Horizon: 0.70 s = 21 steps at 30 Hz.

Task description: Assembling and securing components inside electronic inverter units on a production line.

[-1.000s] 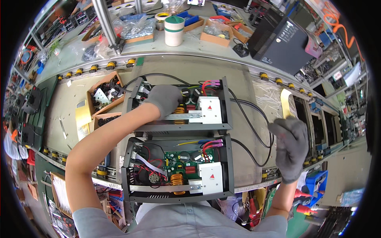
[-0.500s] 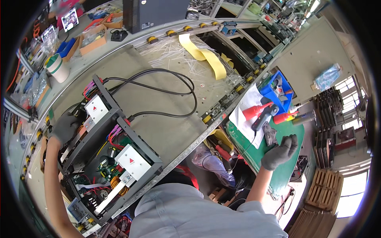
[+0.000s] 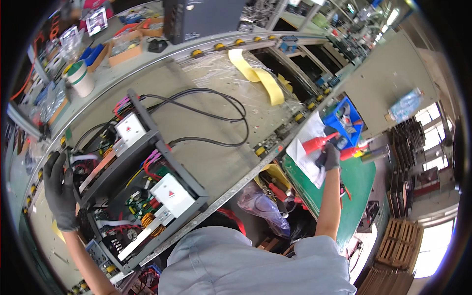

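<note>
My left hand, in a dark grey glove, is raised with its fingers apart beside the left edge of two open black metal chassis. The nearer chassis holds circuit boards, coiled copper-coloured wire and a white block with a red triangle. The farther chassis stands against it, and a thick black cable loops from them over the bench. On the green side table, my gloved right hand is closed around a dark corded hand tool, its fingers partly hiding it. A red bottle with a tapered tip lies alongside.
White paper and a blue bin of small parts share the green side table with a second red bottle. A yellow strip lies on the bench beyond the cable. A white cup and parts boxes stand far left.
My left hand has come off the farther chassis, moving nearer, and spread its fingers. My right hand has moved forward from the table's near part and closed on the dark corded tool.
</note>
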Each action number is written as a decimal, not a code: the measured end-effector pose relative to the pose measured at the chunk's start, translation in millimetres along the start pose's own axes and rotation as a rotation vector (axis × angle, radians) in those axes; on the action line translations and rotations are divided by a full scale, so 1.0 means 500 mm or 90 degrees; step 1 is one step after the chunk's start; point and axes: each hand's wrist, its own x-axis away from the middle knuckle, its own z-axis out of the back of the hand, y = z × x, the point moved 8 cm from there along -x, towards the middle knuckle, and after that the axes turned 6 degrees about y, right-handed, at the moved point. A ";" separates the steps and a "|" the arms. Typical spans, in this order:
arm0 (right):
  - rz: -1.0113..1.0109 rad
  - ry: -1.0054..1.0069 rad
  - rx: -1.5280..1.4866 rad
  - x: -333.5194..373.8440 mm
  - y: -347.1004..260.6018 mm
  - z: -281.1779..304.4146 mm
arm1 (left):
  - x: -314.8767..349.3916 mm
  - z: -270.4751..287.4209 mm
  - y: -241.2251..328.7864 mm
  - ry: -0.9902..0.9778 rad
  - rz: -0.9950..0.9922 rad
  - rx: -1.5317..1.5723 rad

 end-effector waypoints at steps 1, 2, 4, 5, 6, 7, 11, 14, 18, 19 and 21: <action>-0.049 0.047 -0.029 -0.006 0.009 0.026 | 0.028 0.008 -0.028 0.031 0.006 0.013; -0.108 -0.030 -0.085 0.016 0.009 0.025 | 0.049 0.026 -0.038 0.063 0.038 0.008; -0.090 0.048 -0.211 0.139 -0.072 0.024 | 0.094 0.053 -0.063 0.093 0.139 0.038; -0.077 -0.031 -0.200 0.206 -0.130 0.031 | 0.129 0.064 -0.092 0.124 0.197 0.041; 0.076 0.160 -0.156 0.335 -0.254 0.004 | 0.163 0.058 -0.122 0.153 0.247 0.050; 0.188 0.098 -0.046 0.373 -0.321 0.021 | 0.206 0.042 -0.167 0.196 0.325 0.107; 0.414 -0.033 -0.121 0.505 -0.479 -0.069 | 0.314 -0.057 -0.274 0.283 0.573 0.295; 0.432 -0.317 0.023 0.610 -0.543 -0.315 | 0.310 -0.150 -0.269 0.245 0.679 0.501; 0.289 -0.714 0.220 0.813 -0.543 -0.644 | 0.368 -0.232 -0.278 0.202 0.758 0.610; 0.293 -0.797 0.315 0.843 -0.538 -0.702 | 0.370 -0.247 -0.267 0.170 0.721 0.611; 0.290 -0.913 0.333 0.883 -0.511 -0.804 | 0.366 -0.257 -0.235 0.137 0.672 0.603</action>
